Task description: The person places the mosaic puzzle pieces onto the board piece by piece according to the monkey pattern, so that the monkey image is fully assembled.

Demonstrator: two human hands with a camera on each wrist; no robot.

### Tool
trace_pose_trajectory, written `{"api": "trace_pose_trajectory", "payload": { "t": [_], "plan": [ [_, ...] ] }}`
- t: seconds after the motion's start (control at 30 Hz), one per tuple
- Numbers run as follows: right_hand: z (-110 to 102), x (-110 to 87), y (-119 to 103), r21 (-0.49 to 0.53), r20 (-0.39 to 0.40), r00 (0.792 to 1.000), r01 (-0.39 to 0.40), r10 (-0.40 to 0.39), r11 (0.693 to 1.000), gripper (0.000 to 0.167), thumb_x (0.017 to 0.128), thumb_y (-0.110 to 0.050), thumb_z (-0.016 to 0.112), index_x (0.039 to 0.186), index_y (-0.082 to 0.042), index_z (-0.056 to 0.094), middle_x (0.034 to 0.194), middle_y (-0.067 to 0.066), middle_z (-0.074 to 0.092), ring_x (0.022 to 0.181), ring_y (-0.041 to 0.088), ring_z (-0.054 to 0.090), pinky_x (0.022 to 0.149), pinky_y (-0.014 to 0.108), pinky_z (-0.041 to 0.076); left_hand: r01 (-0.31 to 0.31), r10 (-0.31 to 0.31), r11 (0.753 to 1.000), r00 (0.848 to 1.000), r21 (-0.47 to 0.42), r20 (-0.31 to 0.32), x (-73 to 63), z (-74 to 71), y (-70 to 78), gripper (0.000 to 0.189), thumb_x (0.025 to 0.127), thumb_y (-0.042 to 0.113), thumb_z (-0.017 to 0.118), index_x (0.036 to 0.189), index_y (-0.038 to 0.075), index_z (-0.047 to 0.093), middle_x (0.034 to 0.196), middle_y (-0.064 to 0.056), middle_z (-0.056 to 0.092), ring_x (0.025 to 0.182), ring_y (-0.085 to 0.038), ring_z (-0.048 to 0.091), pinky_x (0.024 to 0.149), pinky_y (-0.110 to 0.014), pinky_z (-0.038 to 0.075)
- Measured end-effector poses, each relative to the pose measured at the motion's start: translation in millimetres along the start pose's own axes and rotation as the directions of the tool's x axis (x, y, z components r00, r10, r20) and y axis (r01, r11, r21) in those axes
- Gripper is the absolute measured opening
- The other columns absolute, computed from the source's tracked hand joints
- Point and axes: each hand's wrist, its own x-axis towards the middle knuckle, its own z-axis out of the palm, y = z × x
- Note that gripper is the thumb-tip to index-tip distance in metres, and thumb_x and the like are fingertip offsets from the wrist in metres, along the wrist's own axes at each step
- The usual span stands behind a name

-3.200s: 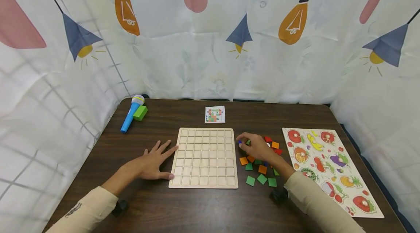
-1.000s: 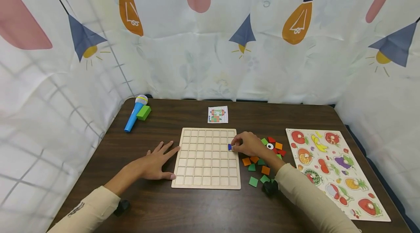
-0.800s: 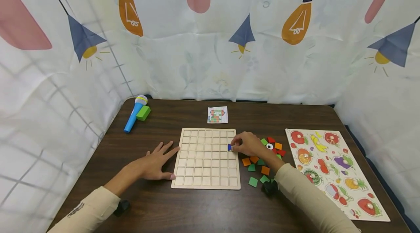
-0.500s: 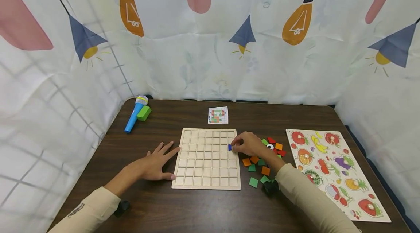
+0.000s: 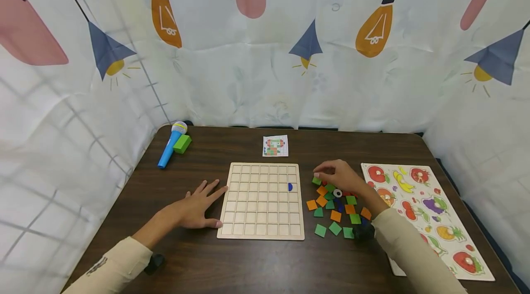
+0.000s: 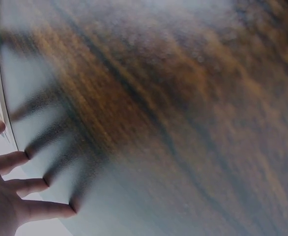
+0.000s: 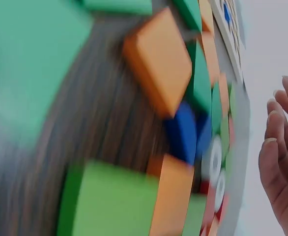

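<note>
My left hand lies with fingers spread at the left edge of a wooden grid board; thumb and index fingertip touch its rim. In the left wrist view, those spread fingers rest on the tabletop. A blue half-round tile sits in a cell near the board's right side. My right hand hovers over the far end of a pile of coloured tiles, its fingertips at a light green tile. In the right wrist view the fingers curve loosely, with nothing seen between them.
Orange tiles, green tiles and a white ring-shaped piece lie right of the board. A picture card is behind it. A fruit puzzle board stands right; a toy microphone and green block are far left.
The right hand took the blue half-round tile from the pile to the board, let it go in a cell, and moved back right over the tiles. The left hand has stayed put.
</note>
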Motion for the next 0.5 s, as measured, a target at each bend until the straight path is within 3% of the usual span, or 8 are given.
{"api": "trace_pose_trajectory", "payload": {
  "t": [0.1,0.23,0.5],
  "plan": [
    [-10.6,-9.6,11.2,0.003,-0.032,0.999,-0.001,0.001,1.000,0.025,0.099,-0.026,0.065,0.114,-0.007,0.075,0.104,0.005,0.074,0.083,0.015,0.069,0.076,0.028,0.056,0.008,-0.008,1.000,1.000,0.001,0.005,0.3,0.7,-0.7,0.100,0.086,0.065,0.066,0.162,0.019,0.019,0.166,-0.025,0.011,0.147,-0.060,0.009,0.097,-0.086,0.022],
    [-19.3,-22.0,22.4,0.007,-0.040,0.999,-0.020,0.021,1.000,0.021,0.098,-0.023,0.067,0.111,-0.008,0.075,0.102,0.007,0.074,0.082,0.013,0.067,0.072,0.027,0.055,0.017,-0.017,1.000,1.000,0.008,0.000,0.3,0.1,-0.7,0.100,0.086,0.066,0.066,0.162,0.020,0.019,0.167,-0.023,0.011,0.148,-0.058,0.010,0.098,-0.085,0.022],
    [-10.1,-39.1,26.0,-0.001,0.009,1.000,-0.028,0.028,1.000,0.019,0.095,-0.023,0.071,0.108,-0.009,0.077,0.097,0.004,0.070,0.066,0.009,0.056,0.059,0.025,0.050,0.004,-0.004,1.000,1.000,0.012,-0.007,-0.1,-0.7,0.4,0.100,0.087,0.064,0.067,0.162,0.017,0.020,0.166,-0.025,0.012,0.147,-0.060,0.011,0.096,-0.086,0.023]
  ]
}}
